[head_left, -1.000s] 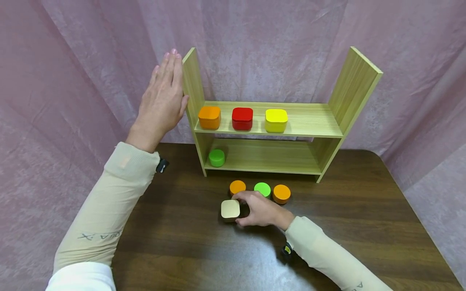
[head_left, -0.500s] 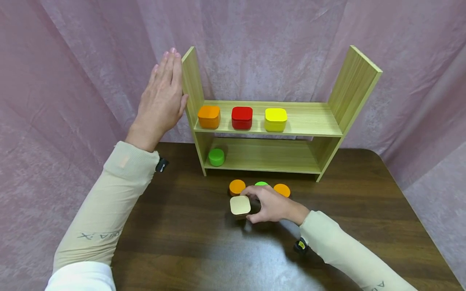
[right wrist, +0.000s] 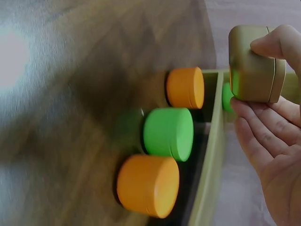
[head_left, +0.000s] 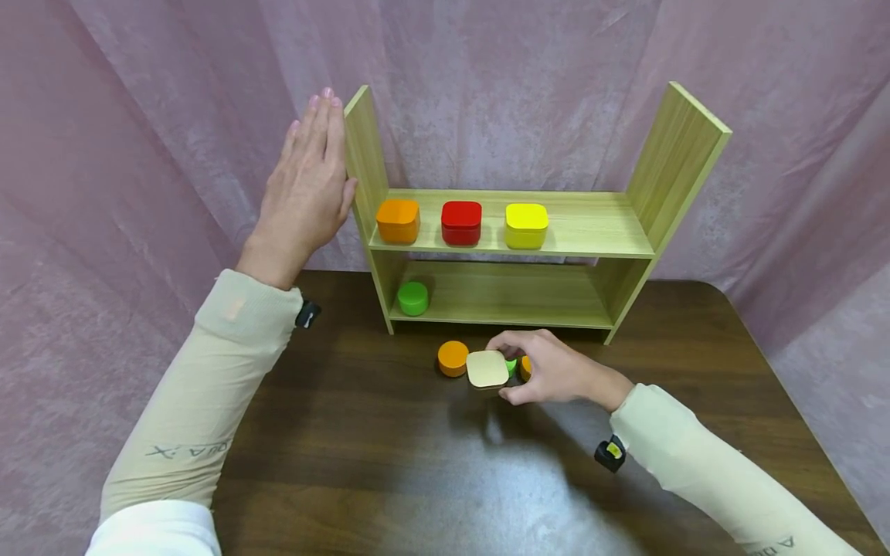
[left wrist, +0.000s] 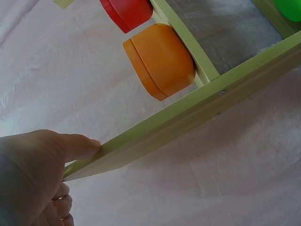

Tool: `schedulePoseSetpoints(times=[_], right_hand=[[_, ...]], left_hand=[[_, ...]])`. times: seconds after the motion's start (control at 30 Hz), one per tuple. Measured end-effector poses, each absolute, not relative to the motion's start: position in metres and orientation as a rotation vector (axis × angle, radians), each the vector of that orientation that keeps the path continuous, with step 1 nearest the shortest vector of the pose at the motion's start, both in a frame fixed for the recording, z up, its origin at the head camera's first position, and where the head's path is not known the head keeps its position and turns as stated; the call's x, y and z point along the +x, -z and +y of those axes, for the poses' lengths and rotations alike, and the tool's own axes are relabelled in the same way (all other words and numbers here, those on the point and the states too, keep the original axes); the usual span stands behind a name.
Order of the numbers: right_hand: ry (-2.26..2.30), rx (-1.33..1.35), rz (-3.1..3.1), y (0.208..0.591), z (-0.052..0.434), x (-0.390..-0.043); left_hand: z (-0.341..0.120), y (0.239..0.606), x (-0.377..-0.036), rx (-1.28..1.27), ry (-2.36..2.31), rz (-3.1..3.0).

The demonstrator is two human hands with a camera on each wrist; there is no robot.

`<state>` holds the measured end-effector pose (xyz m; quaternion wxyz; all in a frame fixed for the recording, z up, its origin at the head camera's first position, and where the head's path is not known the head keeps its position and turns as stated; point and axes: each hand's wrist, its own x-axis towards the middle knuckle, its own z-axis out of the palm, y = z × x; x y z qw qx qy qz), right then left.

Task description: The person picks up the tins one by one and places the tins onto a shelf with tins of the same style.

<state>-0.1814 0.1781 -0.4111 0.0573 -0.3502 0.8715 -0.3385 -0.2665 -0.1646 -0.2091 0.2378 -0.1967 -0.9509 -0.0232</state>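
Pink crinkled cloth hangs behind your dark wooden table (head_left: 389,463), and a light wooden shelf (head_left: 577,228) stands at the back of that table. On the shelf's upper board you have three square lidded tins in a row: an orange tin (head_left: 398,221) nearest the left side panel, a red tin (head_left: 462,223) beside it, and a yellow tin (head_left: 526,225) to the right of that. All lids are on, so their contents are hidden. On the lower board a round green tin (head_left: 413,298) sits near the left panel. Your left hand (head_left: 306,189) rests flat, fingers straight, against the outside of the shelf's left panel. Your right hand (head_left: 549,369) grips a square gold tin (head_left: 487,369) between thumb and fingers, lifted just in front of the shelf. Below it on the table, in front of the shelf, lie a round orange tin (head_left: 453,357), a bright green round tin (right wrist: 168,133) and a second orange round tin (right wrist: 148,185). Your left sleeve carries small lettering, too faint to read surely.
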Motion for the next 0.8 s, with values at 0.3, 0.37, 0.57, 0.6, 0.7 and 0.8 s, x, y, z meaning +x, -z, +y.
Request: schedulePoseSetpoints(times=[0.3,0.37,0.57,0.6,0.7,0.8], right_hand=[[1.013,-1.034,2.692,0.39,0.207,-0.184],[1.015,-1.03,2.701,0.384,0.215,-0.186],[0.983,-0.986,2.748,0.362,0.237,-0.189],[0.969,-0.982,2.762,0.359,0.241,-0.19],[0.92,-0.988,2.807,0.348,0.252,-0.192],[0.865,-1.006,2.855,0.335,0.262,-0.193]], left_hand=[[-0.165,0.209,-0.267,-0.553,0.07,-2.601],[-0.164,0.209,-0.266,-0.556,0.068,-2.601],[-0.164,0.209,-0.266,-0.541,0.074,-2.616],[-0.164,0.208,-0.266,-0.539,0.075,-2.617],[-0.165,0.208,-0.266,-0.541,0.08,-2.617],[-0.165,0.208,-0.266,-0.539,0.08,-2.619]])
